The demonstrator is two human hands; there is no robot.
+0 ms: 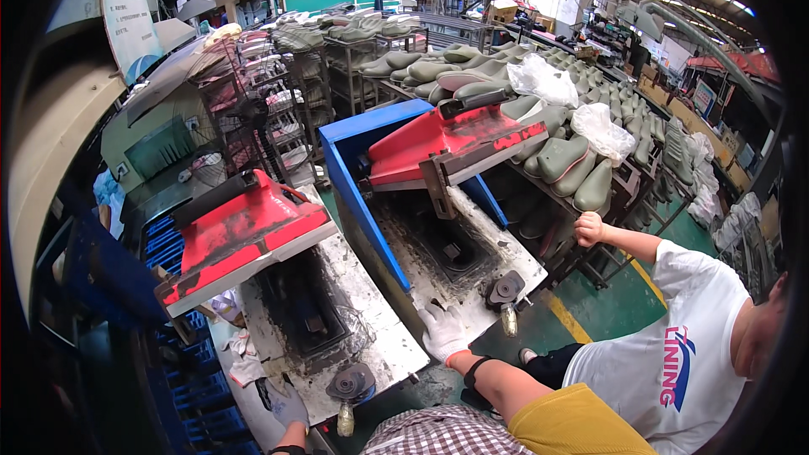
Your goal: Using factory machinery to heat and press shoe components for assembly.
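Two presses are being tended, by the look of it. The left press, with its red lid tilted up over a white base, is placed before the body; the right press is set beyond it, its own red lid also raised, with a blue frame around it. In each base a dark recess is left exposed; what is seated inside cannot be made out.

The right hand, in a white glove, is laid on the near edge of the right base, fingers spread and nothing grasped. The left hand, in a grey glove, is held at the near left edge of the left base, below a crumpled cloth. Something dark is seen at its fingers, but whether it is gripped cannot be told.

For safe work here, fingers are best kept on the outer edges and out from under both lids. Each lid's hold should be checked before a recess is reached into, and the loose cloth is best kept off the base. The knobs at the near ends should not be knocked by a sleeve, and room should be left for the co-worker at the right.
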